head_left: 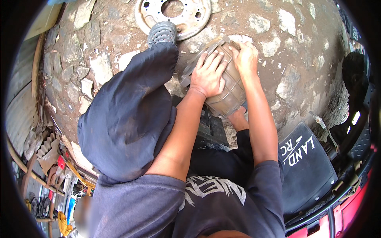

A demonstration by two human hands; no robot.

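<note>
Grimy ribbed metal housing (228, 85) sits propped on the stony ground (293, 47) by the knee, left hand (207, 75) spread flat on top, right hand (245, 57) curled over its far edge; best keep both palms pressing evenly to stop it rocking.

Daylight was bright and even, without hard glare. Around the fingers (212, 63) of both hands focus was sharp, and soft shadows lay just beneath them on the stony ground (293, 51). Far from the fingers, edges curved heavily, ending in a black rim; the lower left corner was blurred.
</note>
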